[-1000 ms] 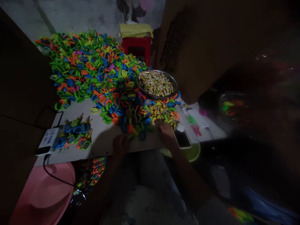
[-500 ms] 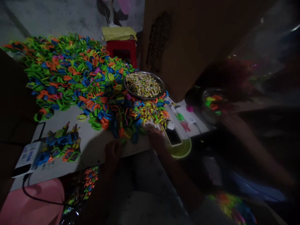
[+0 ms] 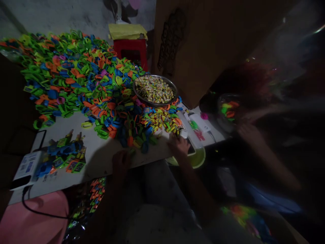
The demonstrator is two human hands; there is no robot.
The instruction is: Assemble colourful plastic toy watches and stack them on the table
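Observation:
My left hand [image 3: 122,160] is at the table's front edge, its fingers closed on a small green toy watch [image 3: 131,152] that shows only dimly. To the right, my right hand [image 3: 179,145] hovers over the near end of a phone [image 3: 191,149], fingers apart, with nothing visible in them. Just beyond it lies a loose pile of small wrapped candy rolls [image 3: 162,119]. A big heap of bright plastic toy watches [image 3: 73,74] spreads across the back and left of the table. Shadow covers much of both hands.
A metal bowl [image 3: 155,89] of candy rolls stands behind the loose pile. Filled watches [image 3: 67,152] lie at left beside a white box [image 3: 26,169]. A yellow-green basin [image 3: 199,158] is below the edge. A co-worker's hand [image 3: 250,135] is at right, near another bowl.
My right hand has moved right, from beside the candy pile to over the phone. My left hand stays in nearly the same place with the green watch. The view has shifted slightly.

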